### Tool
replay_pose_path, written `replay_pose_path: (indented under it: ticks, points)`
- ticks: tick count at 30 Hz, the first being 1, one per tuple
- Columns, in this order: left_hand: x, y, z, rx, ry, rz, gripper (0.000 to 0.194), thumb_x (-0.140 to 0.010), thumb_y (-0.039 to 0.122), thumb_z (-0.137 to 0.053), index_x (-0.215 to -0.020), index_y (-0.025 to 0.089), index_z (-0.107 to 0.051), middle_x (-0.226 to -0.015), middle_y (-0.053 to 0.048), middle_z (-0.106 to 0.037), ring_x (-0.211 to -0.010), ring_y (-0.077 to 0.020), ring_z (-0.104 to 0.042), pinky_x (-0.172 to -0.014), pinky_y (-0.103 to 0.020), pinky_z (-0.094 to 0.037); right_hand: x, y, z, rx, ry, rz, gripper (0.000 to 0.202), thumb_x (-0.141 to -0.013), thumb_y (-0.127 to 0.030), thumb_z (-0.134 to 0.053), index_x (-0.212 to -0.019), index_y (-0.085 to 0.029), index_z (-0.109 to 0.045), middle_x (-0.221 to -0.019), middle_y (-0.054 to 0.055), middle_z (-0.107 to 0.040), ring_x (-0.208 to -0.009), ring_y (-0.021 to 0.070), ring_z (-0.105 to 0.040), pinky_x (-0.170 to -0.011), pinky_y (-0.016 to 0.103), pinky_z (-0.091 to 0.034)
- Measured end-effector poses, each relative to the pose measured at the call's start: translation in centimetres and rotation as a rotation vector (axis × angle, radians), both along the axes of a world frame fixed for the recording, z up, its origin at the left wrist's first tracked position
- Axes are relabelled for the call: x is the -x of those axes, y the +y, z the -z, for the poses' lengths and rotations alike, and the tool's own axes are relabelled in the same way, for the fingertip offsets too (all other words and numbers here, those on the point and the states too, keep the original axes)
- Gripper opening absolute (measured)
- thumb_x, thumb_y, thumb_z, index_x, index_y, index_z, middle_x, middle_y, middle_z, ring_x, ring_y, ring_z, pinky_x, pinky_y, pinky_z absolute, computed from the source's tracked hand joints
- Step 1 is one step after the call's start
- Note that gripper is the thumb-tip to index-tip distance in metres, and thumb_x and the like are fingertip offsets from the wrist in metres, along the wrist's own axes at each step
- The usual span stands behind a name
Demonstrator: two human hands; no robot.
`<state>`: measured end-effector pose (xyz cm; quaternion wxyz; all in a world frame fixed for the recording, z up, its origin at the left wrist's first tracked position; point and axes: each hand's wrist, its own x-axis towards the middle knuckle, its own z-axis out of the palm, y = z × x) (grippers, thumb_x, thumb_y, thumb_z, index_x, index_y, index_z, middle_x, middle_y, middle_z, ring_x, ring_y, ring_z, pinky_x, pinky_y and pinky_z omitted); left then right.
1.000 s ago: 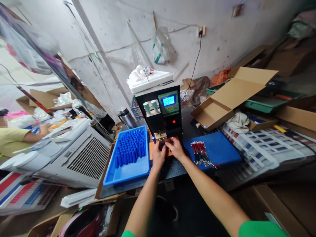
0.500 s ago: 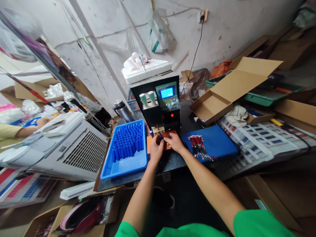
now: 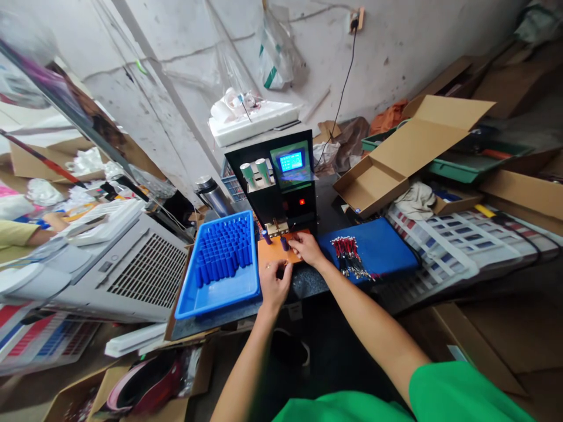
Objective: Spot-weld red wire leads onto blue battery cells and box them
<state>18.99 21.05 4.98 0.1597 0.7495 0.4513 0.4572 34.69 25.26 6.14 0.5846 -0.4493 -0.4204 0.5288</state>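
A black spot-welding machine [image 3: 281,193] with a lit blue screen stands at the back of the bench, an orange pad [image 3: 273,252] in front of it. My right hand [image 3: 308,249] holds a small blue cell [image 3: 284,242] upright on the pad under the machine's head. My left hand [image 3: 273,285] rests at the pad's near edge, fingers curled; I cannot tell whether it pinches anything. Another blue cell [image 3: 265,236] stands at the pad's back left. A blue tray [image 3: 220,296] of several upright blue cells lies to the left.
A blue mat [image 3: 382,249] on the right carries a bundle of red-and-black wires [image 3: 349,258]. An open cardboard box [image 3: 409,158] sits behind it. A grey vented unit [image 3: 132,275] fills the left. Another person's arm [image 3: 26,228] shows at the far left.
My left hand has drawn back from the cell under the machine head to the pad's near edge. My right hand stays at the cell. The view has tilted slightly down.
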Motion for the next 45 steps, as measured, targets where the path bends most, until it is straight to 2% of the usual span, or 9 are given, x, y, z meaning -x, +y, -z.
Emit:
replay_pose_path:
  ticks: [7, 14, 25, 27, 30, 32, 34, 39, 45]
  points:
    - [-0.1, 0.9, 0.5, 0.084, -0.075, -0.054, 0.023, -0.09, 0.037, -0.061, -0.081, 0.019, -0.07, -0.079, -0.005, -0.07, -0.075, -0.0191, -0.063, -0.075, -0.033, -0.046, 0.0, -0.2, -0.2, 0.007, -0.003, -0.006, 0.034, -0.066, -0.049, -0.066, -0.07, -0.02, -0.048, -0.051, -0.004, -0.045, -0.04, 0.0086, -0.034, -0.038, 0.023, -0.024]
    - [-0.9, 1.6, -0.7, 0.312, -0.249, 0.046, 0.031, -0.088, 0.045, -0.062, -0.082, 0.015, -0.068, -0.07, -0.002, -0.063, -0.062, -0.0136, -0.054, -0.058, -0.025, -0.04, -1.1, -0.9, -0.2, -0.058, -0.014, -0.184, 0.039, -0.067, -0.05, -0.073, -0.077, -0.017, -0.055, -0.052, -0.004, -0.049, -0.042, 0.0087, -0.039, -0.041, 0.022, -0.028]
    - [-1.8, 2.5, -1.0, 0.387, -0.338, 0.077, 0.034, -0.087, 0.049, -0.061, -0.083, 0.015, -0.063, -0.073, -0.003, -0.062, -0.065, -0.0144, -0.056, -0.063, -0.027, -0.046, -0.9, -1.0, 0.4, -0.094, -0.033, -0.148, 0.038, -0.068, -0.05, -0.071, -0.077, -0.017, -0.055, -0.051, -0.005, -0.049, -0.042, 0.0085, -0.04, -0.042, 0.021, -0.031]
    - [-1.6, 2.3, -1.1, 0.288, -0.309, 0.04, 0.03, -0.09, 0.045, -0.058, -0.085, 0.016, -0.064, -0.077, -0.004, -0.061, -0.07, -0.0153, -0.058, -0.068, -0.028, -0.049, -0.8, -1.0, 0.4, -0.09, -0.024, -0.113, 0.036, -0.068, -0.049, -0.07, -0.076, -0.017, -0.055, -0.051, -0.005, -0.048, -0.041, 0.0083, -0.039, -0.041, 0.021, -0.029]
    - [-1.1, 2.5, -1.1, 0.06, -0.222, 0.008, 0.02, -0.09, 0.035, -0.06, -0.088, 0.017, -0.067, -0.101, -0.01, -0.064, -0.101, -0.0209, -0.062, -0.092, -0.035, -0.051, -0.7, -1.1, 0.3, -0.095, 0.031, -0.035, 0.034, -0.068, -0.048, -0.069, -0.075, -0.017, -0.056, -0.051, -0.005, -0.047, -0.041, 0.0075, -0.037, -0.04, 0.021, -0.028]
    - [-1.0, 3.0, -0.8, -0.006, -0.146, 0.068, 0.019, -0.089, 0.031, -0.062, -0.098, 0.017, -0.072, -0.126, -0.014, -0.059, -0.123, -0.0253, -0.056, -0.108, -0.042, -0.044, -0.7, -1.1, 0.2, -0.1, 0.078, 0.006, 0.033, -0.069, -0.046, -0.069, -0.075, -0.017, -0.056, -0.051, -0.005, -0.047, -0.04, 0.0072, -0.036, -0.039, 0.021, -0.027]
    - [-0.9, 3.7, -0.3, 0.006, -0.066, 0.148, 0.026, -0.089, 0.028, -0.061, -0.111, 0.018, -0.072, -0.137, -0.015, -0.055, -0.129, -0.0268, -0.053, -0.112, -0.045, -0.041, -0.8, -1.1, 0.0, -0.099, 0.122, 0.026, 0.032, -0.069, -0.045, -0.068, -0.074, -0.016, -0.056, -0.051, -0.004, -0.048, -0.039, 0.0067, -0.036, -0.038, 0.02, -0.026]
    - [-1.1, 4.7, 0.3, 0.029, 0.029, 0.223, 0.035, -0.087, 0.024, -0.062, -0.121, 0.018, -0.068, -0.119, -0.012, -0.064, -0.112, -0.0235, -0.062, -0.102, -0.043, -0.049, -1.1, -0.9, 0.0, -0.075, 0.21, 0.029, 0.034, -0.069, -0.046, -0.069, -0.074, -0.016, -0.056, -0.052, -0.004, -0.049, -0.039, 0.006, -0.036, -0.037, 0.02, -0.024]
    - [-1.0, 3.6, 0.1, 0.168, -0.052, 0.25, 0.046, -0.086, 0.02, -0.06, -0.132, 0.019, -0.058, -0.109, -0.009, -0.065, -0.087, -0.0159, -0.062, -0.081, -0.03, -0.052, -1.3, -0.8, 0.0, -0.05, 0.265, 0.005, 0.034, -0.069, -0.045, -0.072, -0.072, -0.017, -0.053, -0.053, -0.004, -0.048, -0.041, 0.0059, -0.037, -0.037, 0.019, -0.024]
